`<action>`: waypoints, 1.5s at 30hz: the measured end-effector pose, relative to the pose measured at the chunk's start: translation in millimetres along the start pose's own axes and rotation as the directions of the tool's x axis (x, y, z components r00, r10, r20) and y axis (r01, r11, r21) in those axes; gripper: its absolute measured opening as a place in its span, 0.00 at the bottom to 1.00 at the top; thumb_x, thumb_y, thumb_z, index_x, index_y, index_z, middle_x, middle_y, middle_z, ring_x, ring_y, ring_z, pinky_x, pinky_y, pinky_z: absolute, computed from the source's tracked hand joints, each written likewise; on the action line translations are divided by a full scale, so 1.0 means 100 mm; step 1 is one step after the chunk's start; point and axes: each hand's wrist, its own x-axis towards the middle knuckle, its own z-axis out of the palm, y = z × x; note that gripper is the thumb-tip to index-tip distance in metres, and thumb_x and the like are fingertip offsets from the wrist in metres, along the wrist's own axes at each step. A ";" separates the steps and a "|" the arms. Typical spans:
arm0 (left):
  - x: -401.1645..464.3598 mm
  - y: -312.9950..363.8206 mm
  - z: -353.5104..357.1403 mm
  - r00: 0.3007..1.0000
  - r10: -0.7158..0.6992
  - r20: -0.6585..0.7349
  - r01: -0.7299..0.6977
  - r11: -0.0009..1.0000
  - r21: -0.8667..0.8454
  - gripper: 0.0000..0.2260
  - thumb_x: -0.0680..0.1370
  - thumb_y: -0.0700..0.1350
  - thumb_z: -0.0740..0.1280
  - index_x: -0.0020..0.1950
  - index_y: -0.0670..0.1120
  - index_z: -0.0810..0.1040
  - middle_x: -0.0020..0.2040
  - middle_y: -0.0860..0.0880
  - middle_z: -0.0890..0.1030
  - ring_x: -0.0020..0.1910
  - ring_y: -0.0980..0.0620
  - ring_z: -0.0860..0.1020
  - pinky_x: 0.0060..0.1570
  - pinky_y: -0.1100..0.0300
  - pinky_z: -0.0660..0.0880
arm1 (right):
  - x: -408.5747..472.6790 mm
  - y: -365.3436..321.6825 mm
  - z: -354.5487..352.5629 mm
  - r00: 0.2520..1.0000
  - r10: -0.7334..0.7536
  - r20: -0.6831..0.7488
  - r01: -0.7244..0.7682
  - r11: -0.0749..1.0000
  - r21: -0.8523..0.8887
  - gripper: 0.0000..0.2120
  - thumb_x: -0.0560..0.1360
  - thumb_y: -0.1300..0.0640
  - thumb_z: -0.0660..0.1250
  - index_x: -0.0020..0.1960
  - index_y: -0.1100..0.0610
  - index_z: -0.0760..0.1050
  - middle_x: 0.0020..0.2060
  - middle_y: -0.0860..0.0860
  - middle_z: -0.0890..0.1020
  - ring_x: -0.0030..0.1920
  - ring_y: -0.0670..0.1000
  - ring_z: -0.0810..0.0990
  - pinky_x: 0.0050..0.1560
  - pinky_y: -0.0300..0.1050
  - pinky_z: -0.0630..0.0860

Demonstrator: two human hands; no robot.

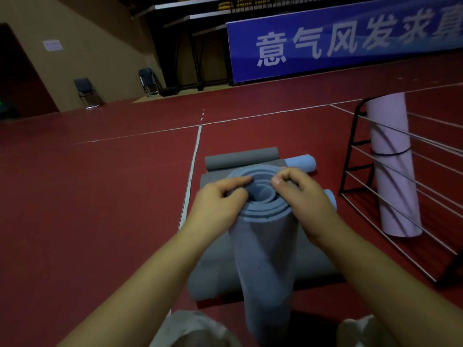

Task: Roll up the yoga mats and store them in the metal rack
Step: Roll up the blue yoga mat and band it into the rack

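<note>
The blue banner [350, 38] reads "意气风发求真" in white (cut off at the right edge); the wall notice [52, 45] is illegible.

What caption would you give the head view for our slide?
Both hands grip the top of an upright rolled blue mat, near a metal rack holding a pink mat.

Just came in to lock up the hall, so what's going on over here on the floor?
A person is tidying away yoga mats. Both hands grip the top end of a rolled blue mat standing upright in front of them: the left hand and right hand pinch its spiral layers. A grey mat lies partly rolled on the red floor beneath, with another pale blue one behind. The metal rack to the right holds one pink roll.
</note>
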 end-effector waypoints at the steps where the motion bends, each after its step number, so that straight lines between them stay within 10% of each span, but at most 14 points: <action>1: 0.01 0.10 -0.04 0.999 0.041 -0.010 -0.041 0.998 -0.037 0.12 0.71 0.46 0.67 0.50 0.60 0.82 0.53 0.54 0.84 0.52 0.58 0.81 0.58 0.60 0.75 | 0.00 -0.14 -0.07 0.999 -0.052 -0.002 0.052 0.999 0.013 0.07 0.78 0.60 0.64 0.41 0.53 0.76 0.41 0.50 0.79 0.43 0.43 0.77 0.48 0.38 0.73; 6: -0.11 0.07 0.07 0.976 0.085 0.200 -0.101 0.993 0.068 0.16 0.79 0.44 0.64 0.66 0.57 0.74 0.59 0.53 0.81 0.47 0.73 0.76 0.45 0.73 0.73 | -0.15 -0.07 -0.31 0.993 0.005 0.120 -0.003 1.000 -0.016 0.07 0.79 0.60 0.62 0.43 0.55 0.76 0.41 0.49 0.79 0.41 0.39 0.76 0.47 0.36 0.70; 14: 0.23 0.08 -0.01 0.905 -0.176 0.387 0.053 0.950 0.307 0.27 0.75 0.57 0.67 0.68 0.74 0.58 0.57 0.50 0.81 0.49 0.51 0.78 0.48 0.46 0.80 | -0.07 0.10 -0.52 0.934 0.275 0.229 -0.250 0.959 -0.129 0.05 0.76 0.53 0.66 0.50 0.46 0.79 0.48 0.45 0.82 0.49 0.43 0.78 0.50 0.40 0.73; 17: 0.33 0.16 0.06 0.885 -0.286 0.367 0.160 0.928 0.337 0.36 0.71 0.54 0.74 0.74 0.61 0.59 0.54 0.46 0.81 0.44 0.52 0.81 0.36 0.56 0.81 | -0.02 0.04 -0.51 0.908 0.373 0.189 -0.338 0.921 -0.193 0.20 0.73 0.52 0.70 0.63 0.40 0.70 0.55 0.47 0.79 0.53 0.49 0.79 0.53 0.51 0.77; 20: 0.38 0.41 0.25 0.872 -0.348 0.344 0.092 0.807 0.583 0.14 0.72 0.49 0.74 0.52 0.44 0.77 0.41 0.49 0.80 0.32 0.58 0.77 0.22 0.69 0.71 | 0.08 0.00 -0.39 0.879 0.465 0.105 -0.445 0.879 -0.169 0.32 0.69 0.58 0.73 0.70 0.50 0.66 0.55 0.53 0.78 0.53 0.54 0.79 0.51 0.52 0.79; 23: 0.42 0.58 0.45 0.858 -0.363 0.363 0.080 0.794 0.603 0.11 0.72 0.44 0.74 0.47 0.40 0.77 0.34 0.47 0.77 0.25 0.55 0.76 0.19 0.65 0.70 | 0.07 -0.04 -0.46 0.882 0.470 -0.010 -0.466 0.870 -0.162 0.24 0.66 0.68 0.70 0.60 0.58 0.73 0.48 0.57 0.80 0.46 0.55 0.80 0.46 0.49 0.79; 37: 0.91 1.30 1.60 0.944 0.131 0.304 -0.233 0.916 0.328 0.11 0.68 0.43 0.73 0.50 0.44 0.81 0.41 0.48 0.82 0.37 0.53 0.80 0.33 0.60 0.79 | 0.38 -0.63 -1.96 0.974 0.035 -0.223 -0.128 0.900 -0.416 0.19 0.65 0.68 0.69 0.54 0.56 0.79 0.41 0.50 0.83 0.44 0.51 0.82 0.48 0.47 0.80; 45: 1.21 0.70 2.45 0.876 0.477 0.076 -0.475 0.822 0.315 0.19 0.73 0.46 0.70 0.63 0.49 0.74 0.50 0.53 0.81 0.45 0.53 0.79 0.44 0.57 0.77 | 0.66 0.50 -2.56 0.978 -0.101 -0.182 0.057 0.971 -0.231 0.27 0.68 0.72 0.69 0.63 0.53 0.73 0.57 0.52 0.79 0.55 0.49 0.80 0.54 0.43 0.78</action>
